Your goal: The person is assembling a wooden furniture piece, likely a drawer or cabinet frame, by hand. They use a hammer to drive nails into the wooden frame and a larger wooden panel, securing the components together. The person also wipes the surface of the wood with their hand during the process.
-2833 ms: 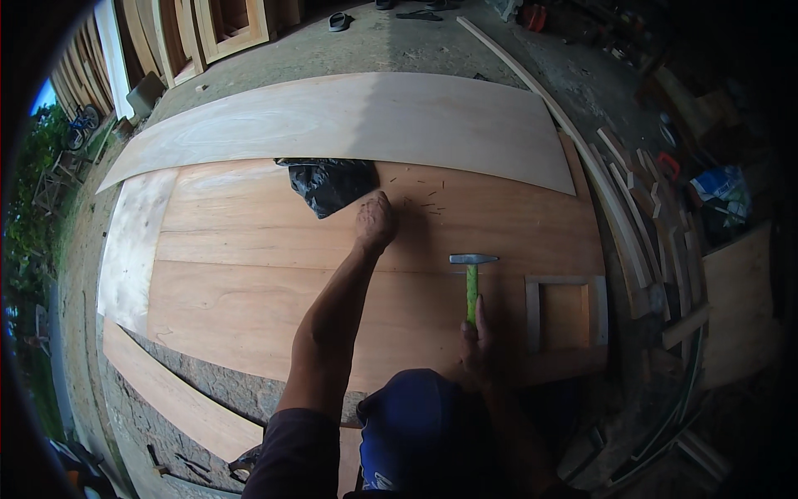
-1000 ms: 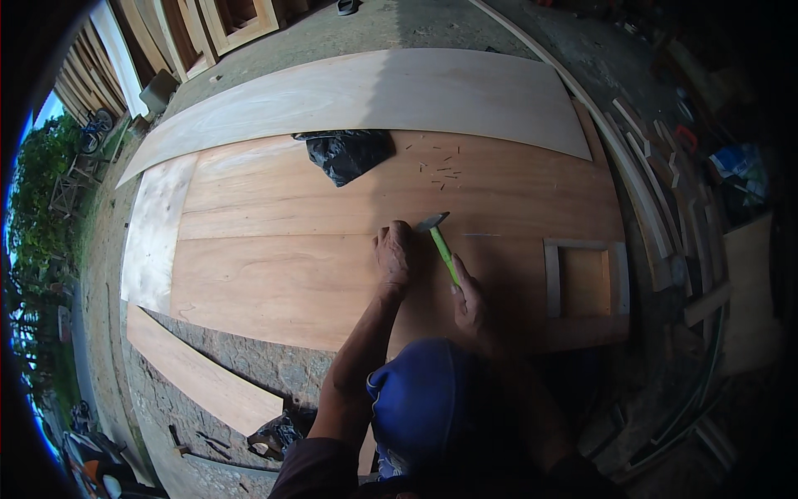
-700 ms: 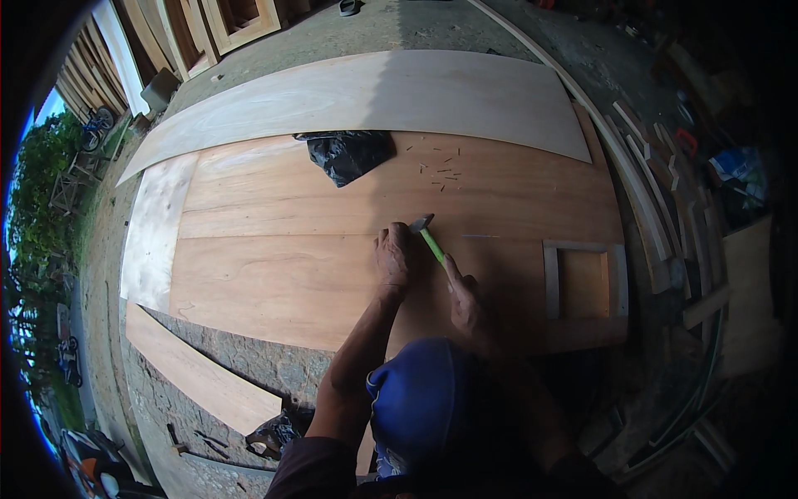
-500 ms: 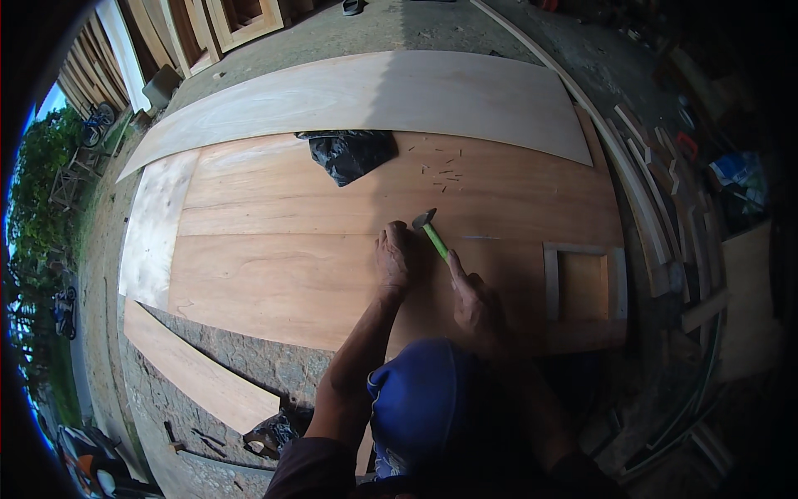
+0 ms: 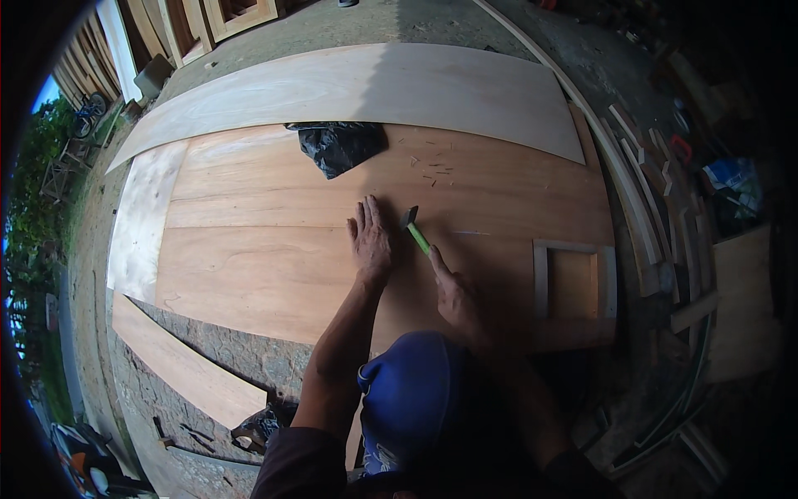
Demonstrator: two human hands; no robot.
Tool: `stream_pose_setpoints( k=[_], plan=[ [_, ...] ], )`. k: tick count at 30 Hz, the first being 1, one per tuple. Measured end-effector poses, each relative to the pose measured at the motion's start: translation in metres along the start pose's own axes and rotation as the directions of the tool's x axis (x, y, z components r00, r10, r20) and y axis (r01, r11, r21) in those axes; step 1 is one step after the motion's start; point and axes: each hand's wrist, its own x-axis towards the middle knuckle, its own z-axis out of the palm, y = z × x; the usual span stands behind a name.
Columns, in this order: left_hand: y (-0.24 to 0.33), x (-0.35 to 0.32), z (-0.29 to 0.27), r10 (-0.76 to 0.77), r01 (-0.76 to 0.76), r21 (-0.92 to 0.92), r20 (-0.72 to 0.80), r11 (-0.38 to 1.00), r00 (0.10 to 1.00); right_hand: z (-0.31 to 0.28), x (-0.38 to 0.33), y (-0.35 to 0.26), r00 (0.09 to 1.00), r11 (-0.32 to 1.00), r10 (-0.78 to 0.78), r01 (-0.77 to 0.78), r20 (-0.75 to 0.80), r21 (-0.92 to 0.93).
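Note:
My left hand [image 5: 371, 239] lies flat on the large wooden panel [image 5: 249, 266], fingers stretched out and holding nothing. To its right, my right hand [image 5: 457, 293] is closed around the green handle of a hammer [image 5: 420, 239]. The hammer's dark head is just right of my left fingers, low over the panel; whether it touches the wood I cannot tell. Several loose nails [image 5: 438, 172] are scattered beyond the hammer. Beside them rests a black plastic bag [image 5: 341, 148].
A pale plywood sheet [image 5: 291, 90] overlaps the panel's far side. At the right end sits a small wooden frame [image 5: 540, 279]. A narrow board [image 5: 187, 362], pliers [image 5: 197, 436] and another hammer [image 5: 161, 432] lie at lower left. Wood strips [image 5: 640, 200] are piled at right.
My left hand has opened from bent fingers to lying flat, and has moved slightly left and away from me. The hammer has shifted a little left, its head turned. The view has moved slightly.

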Motion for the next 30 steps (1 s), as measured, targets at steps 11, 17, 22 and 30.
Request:
stream_pose_setpoints(
  k=[11, 17, 22, 30],
  plan=[
    [-0.003, 0.009, -0.003, 0.012, -0.012, 0.008, 0.001, 1.000, 1.000, -0.012, 0.004, -0.017, 0.999, 1.000, 0.014, -0.014, 0.043, -0.017],
    [0.001, -0.003, -0.003, 0.035, -0.036, 0.040, 0.036, 0.999, 0.999, 0.008, -0.007, -0.007, 0.939, 0.969, -0.149, 0.201, -0.310, 0.143],
    [-0.010, 0.003, 0.000, 0.032, -0.032, 0.014, -0.027, 0.999, 0.999, -0.007, 0.006, -0.016, 0.993, 0.993, -0.104, 0.107, -0.050, 0.055],
    [-0.008, 0.003, -0.003, 0.036, -0.037, -0.028, -0.026, 0.999, 0.999, -0.008, 0.008, -0.010, 0.997, 0.998, -0.053, 0.055, 0.050, -0.030]
  ],
)
